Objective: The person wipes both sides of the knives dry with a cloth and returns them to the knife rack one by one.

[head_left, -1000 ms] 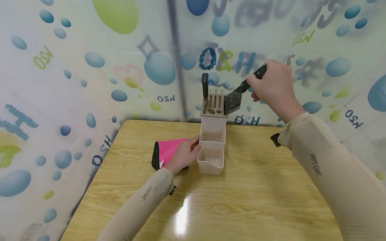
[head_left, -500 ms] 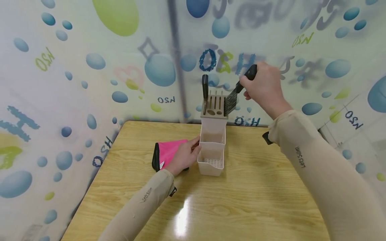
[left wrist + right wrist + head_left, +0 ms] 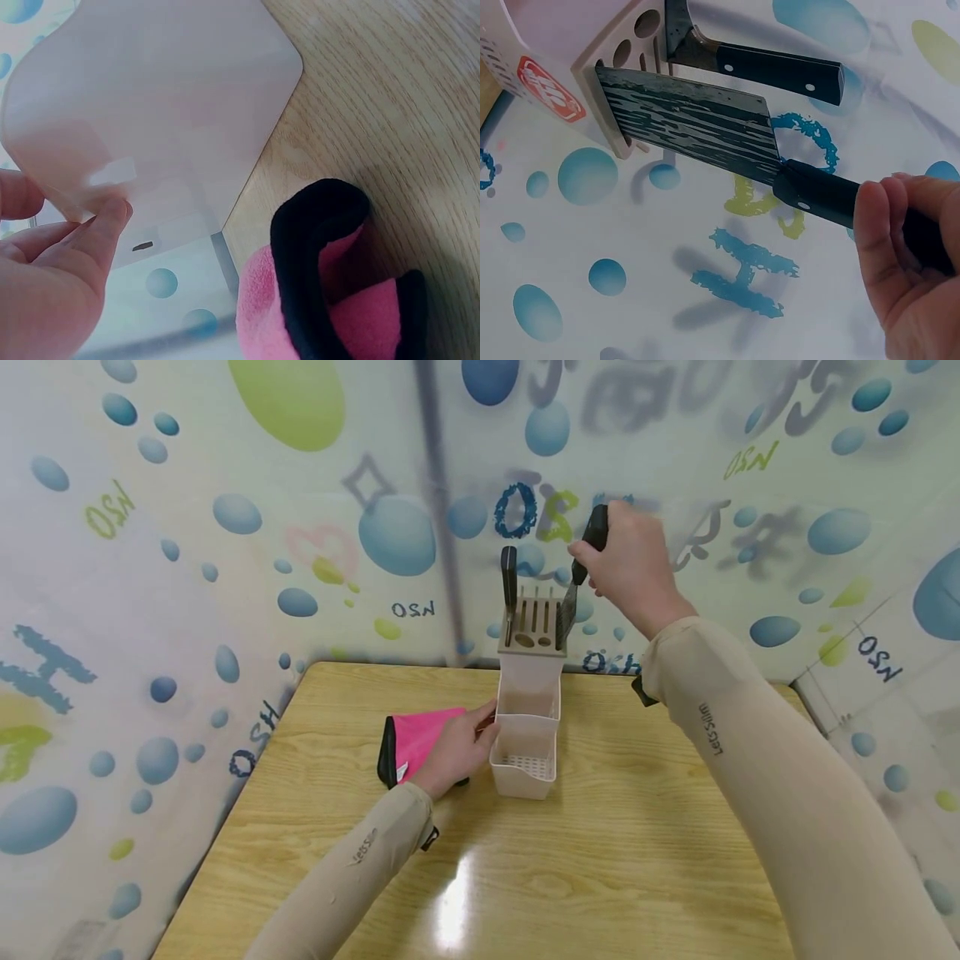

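Note:
A cream knife holder point(image 3: 525, 785) stands upright on the table, with a slotted brown top point(image 3: 534, 610) and two open bins below. My left hand point(image 3: 457, 750) pinches an edge of it from the left side, thumb and fingers seen on that edge in the left wrist view. High over the right of the holder, my right hand point(image 3: 636, 558) grips the black handle of a cleaver point(image 3: 690, 124). Its wide, dark-streaked blade points down, and its end is at the rightmost slot. Another knife point(image 3: 510, 577) with a black riveted handle stands in the leftmost slot.
Left of the holder lies a pink cloth item with black edging point(image 3: 412, 739), partly behind my left hand. The wooden table point(image 3: 637, 827) ends at a wall covering printed with bubbles and letters point(image 3: 397, 535), close behind the holder.
My right hand has moved left, bringing the cleaver from a strong slant to nearly upright at the right slot. Less of the blade shows above the holder. My left hand stays put.

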### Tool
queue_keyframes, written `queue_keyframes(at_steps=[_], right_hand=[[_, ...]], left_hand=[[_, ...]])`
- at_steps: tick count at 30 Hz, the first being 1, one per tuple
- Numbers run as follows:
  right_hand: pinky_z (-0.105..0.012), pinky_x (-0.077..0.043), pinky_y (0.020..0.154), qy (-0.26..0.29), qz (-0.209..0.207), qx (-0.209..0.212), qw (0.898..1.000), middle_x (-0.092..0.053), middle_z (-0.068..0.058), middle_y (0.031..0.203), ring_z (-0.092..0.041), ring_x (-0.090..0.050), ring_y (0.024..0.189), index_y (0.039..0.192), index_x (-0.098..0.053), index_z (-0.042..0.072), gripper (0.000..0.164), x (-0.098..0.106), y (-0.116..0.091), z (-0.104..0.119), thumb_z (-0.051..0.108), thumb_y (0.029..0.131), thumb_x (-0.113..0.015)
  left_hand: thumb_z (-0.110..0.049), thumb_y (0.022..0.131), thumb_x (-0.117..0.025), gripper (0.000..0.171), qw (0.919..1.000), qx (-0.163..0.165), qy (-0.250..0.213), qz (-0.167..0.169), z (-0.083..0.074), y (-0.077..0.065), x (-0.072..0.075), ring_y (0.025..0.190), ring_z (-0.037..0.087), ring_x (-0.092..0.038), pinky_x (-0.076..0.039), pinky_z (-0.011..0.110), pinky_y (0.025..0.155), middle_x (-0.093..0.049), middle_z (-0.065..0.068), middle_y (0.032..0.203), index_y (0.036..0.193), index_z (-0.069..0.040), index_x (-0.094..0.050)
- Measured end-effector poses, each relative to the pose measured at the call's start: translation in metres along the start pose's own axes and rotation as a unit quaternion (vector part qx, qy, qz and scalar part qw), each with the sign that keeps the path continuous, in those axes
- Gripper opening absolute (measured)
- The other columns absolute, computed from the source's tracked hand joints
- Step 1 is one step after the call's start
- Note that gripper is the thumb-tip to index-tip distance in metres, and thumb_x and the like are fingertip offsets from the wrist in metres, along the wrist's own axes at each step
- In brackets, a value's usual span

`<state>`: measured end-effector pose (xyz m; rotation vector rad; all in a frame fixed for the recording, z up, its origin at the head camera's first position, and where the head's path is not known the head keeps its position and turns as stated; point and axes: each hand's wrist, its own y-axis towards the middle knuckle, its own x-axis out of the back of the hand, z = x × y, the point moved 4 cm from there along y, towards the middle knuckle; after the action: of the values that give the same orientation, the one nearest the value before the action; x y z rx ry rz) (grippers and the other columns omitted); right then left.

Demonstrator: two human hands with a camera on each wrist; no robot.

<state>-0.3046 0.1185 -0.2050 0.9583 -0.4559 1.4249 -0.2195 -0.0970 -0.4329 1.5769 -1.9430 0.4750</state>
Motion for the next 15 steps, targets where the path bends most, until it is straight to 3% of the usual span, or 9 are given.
queue_keyframes(at_steps=[7, 15], right_hand=[[-0.038, -0.049, 0.061, -0.025, 0.012, 0.006, 1.0, -0.055, -0.015, 0.088, -0.027, -0.06, 0.068, 0.109, -0.05, -0.001, 0.033, -0.011, 0.012, 0.007, 0.03, 0.105, -0.06], [-0.039, -0.044, 0.06, -0.041, 0.028, 0.005, 0.999, -0.055, -0.016, 0.09, -0.029, -0.057, 0.07, 0.108, -0.051, -0.001, 0.032, -0.023, 0.019, 0.004, 0.03, 0.106, -0.058]], left_hand=[[-0.014, 0.107, -0.055, 0.048, 1.0, -0.006, -0.001, 0.0, 0.001, -0.001, 0.001, 0.125, 0.031, -0.065, -0.055, 0.044, 0.103, -0.064, 0.022, 0.138, 0.151, 0.004, -0.047], [-0.013, 0.107, -0.056, 0.048, 0.9998, -0.011, -0.013, -0.003, 0.0, -0.001, 0.001, 0.125, 0.033, -0.065, -0.055, 0.045, 0.103, -0.063, 0.025, 0.138, 0.151, 0.005, -0.048]])
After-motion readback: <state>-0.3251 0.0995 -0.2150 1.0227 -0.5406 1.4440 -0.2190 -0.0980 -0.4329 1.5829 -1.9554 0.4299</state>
